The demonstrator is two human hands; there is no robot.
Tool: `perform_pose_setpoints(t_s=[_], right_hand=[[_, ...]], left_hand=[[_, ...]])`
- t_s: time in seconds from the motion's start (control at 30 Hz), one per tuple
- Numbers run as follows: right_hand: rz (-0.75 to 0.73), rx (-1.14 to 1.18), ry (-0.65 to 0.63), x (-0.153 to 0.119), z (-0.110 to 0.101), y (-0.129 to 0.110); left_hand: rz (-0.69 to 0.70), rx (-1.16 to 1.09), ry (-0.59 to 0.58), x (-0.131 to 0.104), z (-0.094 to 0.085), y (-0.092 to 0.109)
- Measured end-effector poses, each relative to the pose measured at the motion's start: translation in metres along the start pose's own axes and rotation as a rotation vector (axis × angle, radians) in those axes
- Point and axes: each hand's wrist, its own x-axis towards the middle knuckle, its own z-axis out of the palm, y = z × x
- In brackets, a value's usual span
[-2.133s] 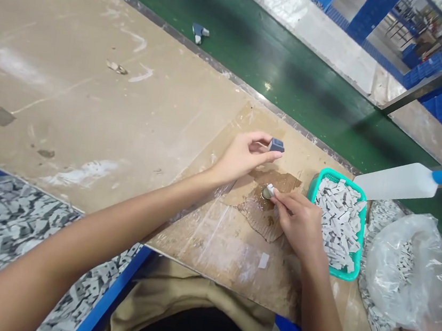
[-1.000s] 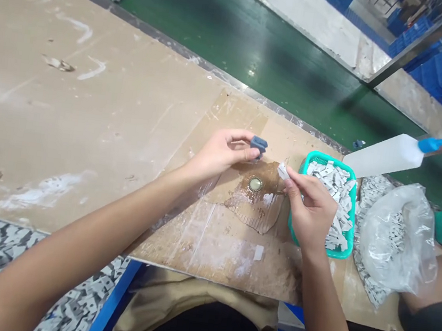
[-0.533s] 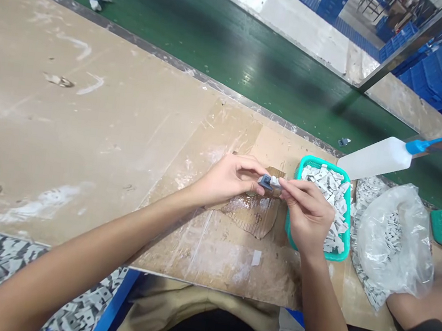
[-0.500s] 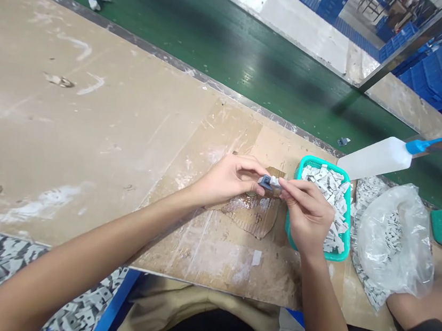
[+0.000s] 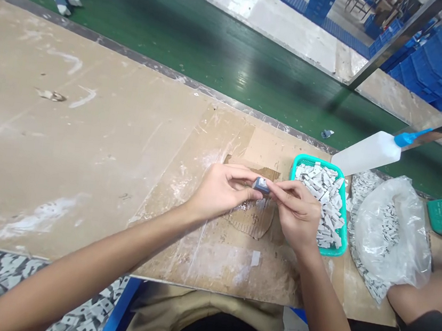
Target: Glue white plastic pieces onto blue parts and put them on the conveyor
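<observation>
Now pinching one small blue-grey piece (image 5: 261, 185) from both sides, left hand (image 5: 218, 189) and right hand (image 5: 298, 212) together; white chip pressed in. Green basket (image 5: 333, 249) at three o'clock.

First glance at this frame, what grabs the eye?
Mid-frame, the left hand and right hand meet, pinching a small blue-grey part between their fingertips above a stained cardboard scrap. Just right of them sits a teal basket heaped with small grey pieces, with a white squeeze bottle lying beyond it. Behind the workbench runs a green conveyor belt.
</observation>
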Motion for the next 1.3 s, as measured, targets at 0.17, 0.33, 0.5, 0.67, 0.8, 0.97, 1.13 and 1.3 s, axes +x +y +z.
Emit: perform_pose_setpoints(t_s=[0.17,0.33,0.5,0.67,0.8,0.97,1.13,1.3], right_hand=[[-0.051,0.034,-0.069,-0.002,0.001,0.009],[0.017,0.055,-0.095,0.002,-0.001,0.005],[0.170,0.086,0.202,0.005,-0.014,-0.005],[0.247,0.058,0.518,0.005,-0.036,-0.002],[0.391,0.039,0.562,0.014,-0.053,0.001],[0.515,-0.062,0.184,0.020,-0.074,0.013],[0.392,-0.310,0.041,0.007,-0.072,0.037],[0.391,-0.512,-0.024,0.009,-0.055,0.041]], left_hand=[[-0.035,0.086,0.052,-0.002,0.003,-0.001],[-0.152,-0.042,-0.039,0.001,-0.001,-0.004],[-0.409,-0.469,-0.210,0.001,-0.009,0.005],[-0.531,-0.709,-0.195,0.005,-0.015,0.001],[-0.548,-0.748,-0.157,0.008,-0.014,-0.003],[-0.513,-0.597,0.039,0.015,-0.018,0.004],[-0.257,-0.323,0.274,0.040,-0.038,0.016],[-0.222,-0.214,0.389,0.082,-0.059,0.026]])
